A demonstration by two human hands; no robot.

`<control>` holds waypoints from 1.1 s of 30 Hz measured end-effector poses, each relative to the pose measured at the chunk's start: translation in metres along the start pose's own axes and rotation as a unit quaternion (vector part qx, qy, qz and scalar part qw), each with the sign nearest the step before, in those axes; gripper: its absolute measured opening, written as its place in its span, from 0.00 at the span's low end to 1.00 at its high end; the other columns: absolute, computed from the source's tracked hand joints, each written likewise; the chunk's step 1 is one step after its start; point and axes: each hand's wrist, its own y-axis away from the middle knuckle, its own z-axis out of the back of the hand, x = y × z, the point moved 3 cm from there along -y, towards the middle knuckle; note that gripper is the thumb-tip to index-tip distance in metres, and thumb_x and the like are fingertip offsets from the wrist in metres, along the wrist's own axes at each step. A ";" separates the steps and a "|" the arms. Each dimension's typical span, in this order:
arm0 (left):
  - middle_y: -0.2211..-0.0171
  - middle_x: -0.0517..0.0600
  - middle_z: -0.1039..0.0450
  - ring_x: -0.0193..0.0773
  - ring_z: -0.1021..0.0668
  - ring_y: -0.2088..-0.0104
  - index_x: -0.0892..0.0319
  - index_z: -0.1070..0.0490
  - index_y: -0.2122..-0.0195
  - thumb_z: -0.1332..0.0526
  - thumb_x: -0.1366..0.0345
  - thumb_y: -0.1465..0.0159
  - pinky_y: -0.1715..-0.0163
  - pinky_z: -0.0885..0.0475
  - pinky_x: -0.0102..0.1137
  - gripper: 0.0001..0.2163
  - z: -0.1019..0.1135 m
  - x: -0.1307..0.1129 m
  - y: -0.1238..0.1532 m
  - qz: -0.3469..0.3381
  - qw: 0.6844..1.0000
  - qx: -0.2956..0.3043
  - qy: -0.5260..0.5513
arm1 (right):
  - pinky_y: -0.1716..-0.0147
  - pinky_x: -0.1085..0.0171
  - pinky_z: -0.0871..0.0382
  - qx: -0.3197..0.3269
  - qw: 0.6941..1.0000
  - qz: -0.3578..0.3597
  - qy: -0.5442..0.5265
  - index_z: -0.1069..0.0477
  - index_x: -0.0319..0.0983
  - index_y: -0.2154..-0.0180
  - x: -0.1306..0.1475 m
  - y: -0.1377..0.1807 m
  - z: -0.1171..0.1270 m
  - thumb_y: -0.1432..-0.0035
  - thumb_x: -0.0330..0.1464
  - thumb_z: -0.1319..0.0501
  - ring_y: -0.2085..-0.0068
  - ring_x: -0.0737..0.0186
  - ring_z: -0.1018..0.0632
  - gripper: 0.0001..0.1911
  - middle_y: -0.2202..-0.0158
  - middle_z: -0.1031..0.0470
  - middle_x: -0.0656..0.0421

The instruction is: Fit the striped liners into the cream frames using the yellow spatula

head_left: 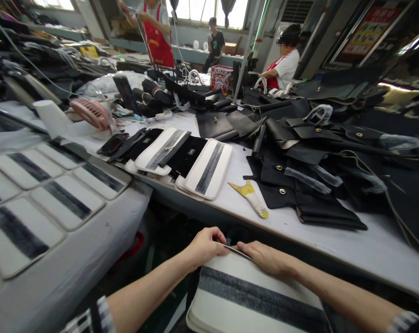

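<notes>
Panel [258, 298]: off-white, rounded lower-left corner, one wide blackish-grey band [230, 287] with a patchy surface running across it. Sits bottom centre of view, band sloping down to the right. Far edge is pinched at its left part by left hand [206, 247]; right hand [268, 260] lies along the same edge just beside, fingertips on it. Thin dark line shows along that edge. More layers [191, 320] visible under lower-left corner, count unclear. Near end cut off by frame.

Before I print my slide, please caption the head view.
Left hand and right hand at the edge of a striped white panel, near a cluttered table.
</notes>
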 end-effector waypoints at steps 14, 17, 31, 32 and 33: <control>0.73 0.45 0.29 0.34 0.31 0.71 0.61 0.27 0.69 0.30 0.62 0.55 0.71 0.38 0.28 0.13 0.020 0.002 0.012 -0.054 0.997 0.041 0.031 | 0.48 0.55 0.32 0.009 0.996 0.005 0.090 0.43 0.46 0.34 0.013 -0.005 -0.002 0.28 0.45 0.65 0.48 0.52 0.23 0.29 0.45 0.26 0.54; 0.73 0.46 0.30 0.34 0.31 0.70 0.62 0.27 0.66 0.33 0.62 0.51 0.69 0.37 0.28 0.13 0.025 0.007 0.019 -0.033 0.995 0.038 0.082 | 0.43 0.53 0.36 -0.001 0.995 0.006 0.095 0.44 0.45 0.34 0.014 -0.006 -0.003 0.28 0.46 0.64 0.43 0.51 0.27 0.29 0.41 0.30 0.53; 0.70 0.44 0.33 0.33 0.32 0.69 0.58 0.33 0.64 0.37 0.66 0.48 0.71 0.39 0.27 0.10 0.013 0.027 0.019 -0.046 0.989 -0.063 0.128 | 0.36 0.54 0.46 0.029 0.997 0.059 -0.042 0.43 0.44 0.34 0.027 -0.024 -0.003 0.28 0.44 0.63 0.37 0.56 0.34 0.28 0.36 0.37 0.56; 0.69 0.45 0.33 0.33 0.32 0.69 0.58 0.33 0.64 0.37 0.65 0.47 0.71 0.38 0.27 0.10 0.013 0.027 0.021 -0.046 0.989 -0.073 0.122 | 0.38 0.54 0.43 0.011 0.997 0.068 -0.043 0.40 0.44 0.36 0.030 -0.027 -0.003 0.28 0.45 0.62 0.40 0.55 0.31 0.28 0.39 0.33 0.55; 0.69 0.45 0.33 0.34 0.32 0.68 0.58 0.32 0.64 0.37 0.64 0.46 0.70 0.38 0.27 0.10 0.013 0.027 0.022 -0.046 0.989 -0.085 0.115 | 0.41 0.55 0.39 -0.016 0.996 0.077 -0.038 0.35 0.43 0.38 0.033 -0.028 -0.002 0.28 0.45 0.61 0.43 0.55 0.28 0.27 0.42 0.29 0.54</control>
